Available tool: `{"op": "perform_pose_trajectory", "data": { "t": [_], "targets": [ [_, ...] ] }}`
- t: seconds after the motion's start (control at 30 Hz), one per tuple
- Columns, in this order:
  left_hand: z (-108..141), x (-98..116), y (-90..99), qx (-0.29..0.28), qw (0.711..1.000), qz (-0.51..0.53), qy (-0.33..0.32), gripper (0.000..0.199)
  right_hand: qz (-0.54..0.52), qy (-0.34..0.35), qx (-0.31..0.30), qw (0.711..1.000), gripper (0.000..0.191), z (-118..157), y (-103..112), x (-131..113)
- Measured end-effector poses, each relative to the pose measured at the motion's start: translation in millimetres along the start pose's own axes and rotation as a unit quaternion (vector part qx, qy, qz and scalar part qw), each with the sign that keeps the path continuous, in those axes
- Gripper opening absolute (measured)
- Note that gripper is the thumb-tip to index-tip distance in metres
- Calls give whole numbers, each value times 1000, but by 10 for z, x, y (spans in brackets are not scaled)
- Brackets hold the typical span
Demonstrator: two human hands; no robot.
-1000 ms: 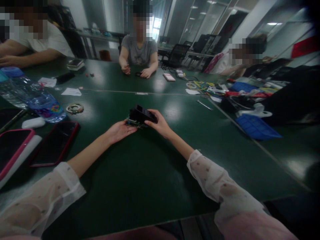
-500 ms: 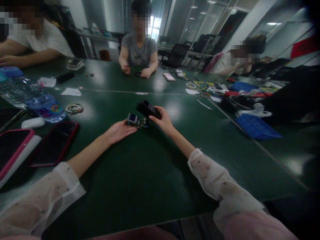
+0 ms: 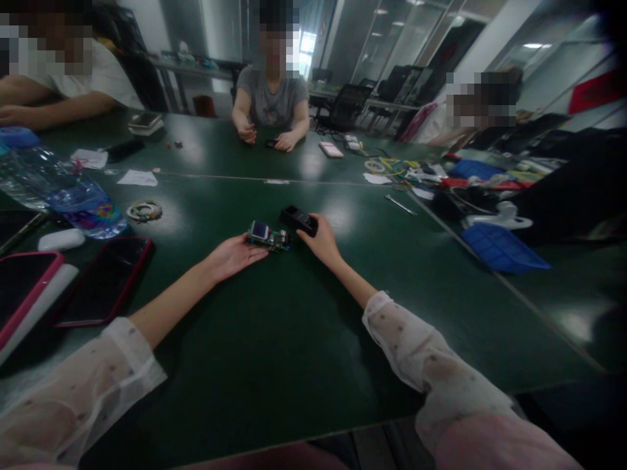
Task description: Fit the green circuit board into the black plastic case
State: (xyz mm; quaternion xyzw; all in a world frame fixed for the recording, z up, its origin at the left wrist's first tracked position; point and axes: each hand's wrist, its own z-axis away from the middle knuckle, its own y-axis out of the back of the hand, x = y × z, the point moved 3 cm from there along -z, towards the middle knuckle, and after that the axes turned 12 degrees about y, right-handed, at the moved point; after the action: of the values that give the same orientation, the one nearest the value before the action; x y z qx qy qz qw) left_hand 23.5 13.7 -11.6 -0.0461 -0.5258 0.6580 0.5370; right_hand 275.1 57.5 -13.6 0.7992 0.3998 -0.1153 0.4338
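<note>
A small circuit board (image 3: 268, 236) with a little square screen rests on the fingers of my left hand (image 3: 234, 258), palm up, thumb along its near left edge. Just to its right, my right hand (image 3: 321, 238) grips a black plastic housing (image 3: 298, 220) by its right end, with thumb and fingers on opposite sides. The housing has a rectangular opening near its left end and lies low over the table, close to the board but apart from it. Whether it touches the table I cannot tell.
On the green table (image 3: 274, 352), phones (image 3: 105, 281), a white case (image 3: 61, 240), a water bottle (image 3: 91, 205) and a coil of wire (image 3: 144, 211) lie left. A wrench (image 3: 400, 205), blue trays (image 3: 504, 248) and tangled cables (image 3: 392, 166) lie right. Several people sit around.
My right hand has lowered the black housing toward the table and turned it flatter, its opening now facing up. My left hand with the circuit board has stayed nearly still.
</note>
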Motion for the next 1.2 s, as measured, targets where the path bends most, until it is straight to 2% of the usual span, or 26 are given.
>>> {"op": "perform_pose_trajectory", "data": {
  "t": [0.3,0.63,0.93,1.2],
  "targets": [
    [-8,-5,21,-24,1000,-9,0,48,61,31,-28,997,51,23,-42,-8],
    [-16,-5,0,0,1000,-13,1,45,63,24,-28,997,52,12,-44,-27],
    [29,-21,-49,8,999,-38,-30,42,65,23,-41,997,52,10,-20,-61],
    [-6,7,33,-1,997,-54,-54,35,61,23,-41,997,54,12,-36,-30]
  ]
}}
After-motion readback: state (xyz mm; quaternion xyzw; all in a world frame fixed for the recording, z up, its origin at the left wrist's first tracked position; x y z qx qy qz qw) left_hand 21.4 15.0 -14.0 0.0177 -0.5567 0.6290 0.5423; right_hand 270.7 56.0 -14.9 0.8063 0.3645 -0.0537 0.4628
